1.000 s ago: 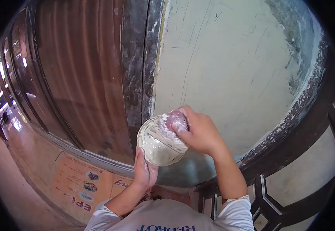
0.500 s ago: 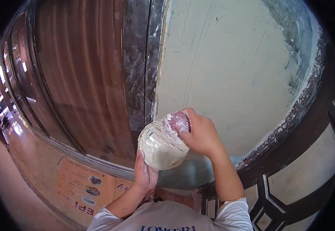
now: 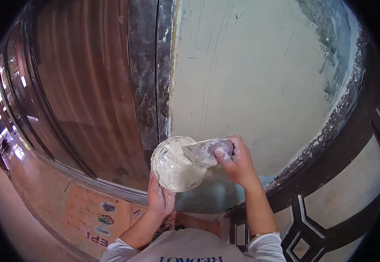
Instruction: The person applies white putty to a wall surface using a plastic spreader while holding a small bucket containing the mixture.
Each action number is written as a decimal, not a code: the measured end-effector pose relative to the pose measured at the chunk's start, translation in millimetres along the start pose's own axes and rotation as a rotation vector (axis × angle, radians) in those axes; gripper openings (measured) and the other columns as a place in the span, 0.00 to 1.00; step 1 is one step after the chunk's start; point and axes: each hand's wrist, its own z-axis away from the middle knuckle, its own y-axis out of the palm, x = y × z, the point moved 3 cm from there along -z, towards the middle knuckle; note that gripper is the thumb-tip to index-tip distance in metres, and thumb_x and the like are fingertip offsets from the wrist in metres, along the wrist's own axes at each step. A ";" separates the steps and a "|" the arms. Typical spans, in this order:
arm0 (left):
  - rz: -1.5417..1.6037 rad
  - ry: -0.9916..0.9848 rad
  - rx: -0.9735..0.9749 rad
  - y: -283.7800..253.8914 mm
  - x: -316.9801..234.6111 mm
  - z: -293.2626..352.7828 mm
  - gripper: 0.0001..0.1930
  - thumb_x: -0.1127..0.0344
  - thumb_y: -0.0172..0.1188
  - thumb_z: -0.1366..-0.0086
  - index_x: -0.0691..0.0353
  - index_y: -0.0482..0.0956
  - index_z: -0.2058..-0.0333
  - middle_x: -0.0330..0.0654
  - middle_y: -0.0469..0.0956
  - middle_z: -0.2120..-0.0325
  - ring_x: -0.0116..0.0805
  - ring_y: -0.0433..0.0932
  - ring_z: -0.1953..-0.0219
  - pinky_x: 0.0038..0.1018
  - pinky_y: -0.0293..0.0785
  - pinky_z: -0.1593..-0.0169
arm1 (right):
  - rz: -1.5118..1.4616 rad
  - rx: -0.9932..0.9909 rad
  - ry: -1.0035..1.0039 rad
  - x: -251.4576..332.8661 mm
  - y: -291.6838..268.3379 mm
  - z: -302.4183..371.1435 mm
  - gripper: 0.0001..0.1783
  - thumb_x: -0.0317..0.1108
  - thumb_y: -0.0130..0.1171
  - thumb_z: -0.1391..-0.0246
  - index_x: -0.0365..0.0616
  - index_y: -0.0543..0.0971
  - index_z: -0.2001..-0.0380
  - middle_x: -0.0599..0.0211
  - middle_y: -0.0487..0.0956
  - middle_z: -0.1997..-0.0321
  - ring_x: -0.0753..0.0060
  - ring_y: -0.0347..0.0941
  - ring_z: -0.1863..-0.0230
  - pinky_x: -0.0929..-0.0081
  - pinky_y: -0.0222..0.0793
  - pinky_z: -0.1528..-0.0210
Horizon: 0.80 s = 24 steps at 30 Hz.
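My left hand [image 3: 160,196] is closed around the lower left side of a round tub of off-white putty [image 3: 172,170], thumb near its rim. In my right hand [image 3: 238,162] I grip a putty knife [image 3: 207,152] by its purplish, putty-smeared handle. Its wide blade reaches leftward over the tub, with the tip at the putty. Ahead stands a pale, putty-coated panel [image 3: 251,78] with thin scratches and a bluish-grey patch at its upper right.
Dark frame strips [image 3: 148,78] border the panel, with a brown wooden door [image 3: 83,87] to the left. A printed orange cardboard sheet [image 3: 89,214] lies on the floor at lower left. On the right is a dark door with light inset panels [image 3: 347,192].
My right hand has moved slightly right and down. The knife has turned, so its broad blade now shows across the tub's right rim. The view has shifted a little.
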 end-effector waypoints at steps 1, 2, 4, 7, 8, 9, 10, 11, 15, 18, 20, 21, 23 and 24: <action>-0.012 0.011 -0.008 0.4 1.2 -0.9 0.25 0.55 0.37 0.21 0.60 0.56 0.32 0.48 0.62 0.33 0.44 0.66 0.33 0.43 0.65 0.31 | -0.099 0.020 0.118 -11.7 -1.6 7.8 0.17 0.39 0.64 0.40 0.41 0.71 0.57 0.59 0.78 0.69 0.66 0.74 0.69 0.70 0.71 0.62; -0.013 0.002 -0.005 1.8 4.1 -1.5 0.25 0.55 0.37 0.21 0.60 0.56 0.32 0.48 0.62 0.33 0.44 0.66 0.33 0.43 0.65 0.31 | -0.095 0.013 0.125 -22.3 -4.6 16.4 0.17 0.39 0.64 0.40 0.41 0.71 0.57 0.59 0.78 0.69 0.66 0.74 0.69 0.70 0.71 0.62; -0.039 0.005 -0.017 2.8 5.3 -2.2 0.26 0.55 0.37 0.21 0.60 0.55 0.31 0.48 0.62 0.32 0.44 0.65 0.33 0.43 0.64 0.31 | -0.302 -0.015 0.231 -42.2 -8.7 31.7 0.14 0.37 0.63 0.39 0.41 0.72 0.58 0.66 0.77 0.68 0.78 0.71 0.67 0.74 0.70 0.62; -0.030 -0.016 0.006 5.0 11.8 -4.3 0.26 0.55 0.38 0.22 0.60 0.55 0.31 0.47 0.62 0.32 0.43 0.65 0.32 0.42 0.64 0.31 | -0.447 -0.045 0.296 -51.6 -20.6 49.2 0.11 0.32 0.60 0.37 0.42 0.71 0.57 0.73 0.76 0.65 0.83 0.69 0.64 0.78 0.69 0.61; -0.037 -0.023 0.009 6.1 15.1 -4.5 0.26 0.54 0.38 0.22 0.60 0.55 0.31 0.47 0.62 0.32 0.43 0.65 0.32 0.42 0.64 0.31 | -0.521 -0.089 0.308 -54.7 -24.2 53.9 0.10 0.31 0.59 0.37 0.41 0.70 0.57 0.73 0.76 0.63 0.84 0.69 0.63 0.79 0.68 0.60; -0.041 -0.034 0.013 7.2 19.1 -4.5 0.26 0.54 0.38 0.22 0.60 0.55 0.31 0.47 0.62 0.32 0.43 0.65 0.32 0.42 0.64 0.31 | -0.519 -0.100 0.314 -56.3 -27.7 56.3 0.10 0.31 0.59 0.37 0.41 0.70 0.57 0.73 0.76 0.63 0.84 0.69 0.63 0.79 0.68 0.60; -0.055 -0.045 0.016 8.4 23.3 -4.4 0.26 0.54 0.39 0.22 0.60 0.55 0.31 0.47 0.62 0.32 0.43 0.65 0.32 0.42 0.63 0.31 | -0.467 -0.115 0.305 -57.0 -31.8 57.6 0.10 0.30 0.59 0.36 0.41 0.70 0.56 0.73 0.76 0.62 0.84 0.69 0.63 0.79 0.68 0.60; -0.070 -0.059 0.022 10.2 27.7 -4.8 0.26 0.54 0.39 0.22 0.60 0.55 0.31 0.46 0.62 0.32 0.43 0.65 0.32 0.42 0.63 0.31 | -0.414 -0.134 0.297 -58.1 -36.0 59.8 0.10 0.30 0.58 0.36 0.41 0.69 0.55 0.74 0.76 0.61 0.84 0.69 0.62 0.80 0.68 0.60; -0.094 -0.068 0.062 16.0 41.4 -3.5 0.29 0.50 0.40 0.22 0.60 0.56 0.30 0.47 0.62 0.32 0.44 0.64 0.32 0.44 0.63 0.30 | -0.570 -0.238 0.385 -77.4 -42.8 72.1 0.09 0.29 0.59 0.37 0.41 0.70 0.57 0.73 0.76 0.63 0.83 0.69 0.62 0.80 0.69 0.60; -0.110 -0.059 0.071 21.1 45.1 -1.7 0.29 0.50 0.40 0.22 0.60 0.56 0.30 0.47 0.62 0.32 0.44 0.64 0.32 0.43 0.63 0.30 | -0.457 -0.220 0.255 -83.2 -55.3 88.0 0.08 0.27 0.62 0.39 0.40 0.72 0.62 0.73 0.75 0.64 0.83 0.69 0.64 0.81 0.68 0.61; -0.108 -0.078 0.063 18.7 51.7 -2.0 0.29 0.50 0.40 0.22 0.59 0.56 0.30 0.47 0.62 0.32 0.44 0.65 0.32 0.43 0.63 0.30 | -0.201 -0.161 0.244 -98.3 -65.5 101.3 0.08 0.26 0.65 0.42 0.39 0.73 0.69 0.73 0.74 0.66 0.82 0.69 0.65 0.81 0.68 0.63; -0.102 -0.083 0.058 18.7 56.1 -1.4 0.29 0.50 0.40 0.22 0.60 0.56 0.31 0.47 0.62 0.32 0.44 0.65 0.33 0.42 0.63 0.30 | -0.196 -0.170 0.249 -111.4 -67.0 114.5 0.08 0.26 0.65 0.42 0.39 0.73 0.69 0.73 0.74 0.66 0.82 0.69 0.65 0.81 0.68 0.63; -0.095 -0.086 0.022 20.4 62.7 0.7 0.29 0.50 0.39 0.22 0.61 0.57 0.31 0.47 0.63 0.33 0.44 0.66 0.33 0.43 0.64 0.31 | -0.165 -0.224 0.242 -127.1 -68.5 131.9 0.08 0.31 0.64 0.40 0.38 0.76 0.65 0.72 0.75 0.66 0.80 0.70 0.64 0.77 0.69 0.60; -0.098 -0.083 0.018 20.6 64.8 0.9 0.29 0.50 0.39 0.22 0.61 0.57 0.31 0.47 0.63 0.33 0.44 0.66 0.33 0.43 0.64 0.31 | -0.159 -0.238 0.239 -124.8 -70.9 132.3 0.09 0.33 0.64 0.39 0.38 0.77 0.63 0.71 0.76 0.66 0.79 0.70 0.64 0.76 0.69 0.58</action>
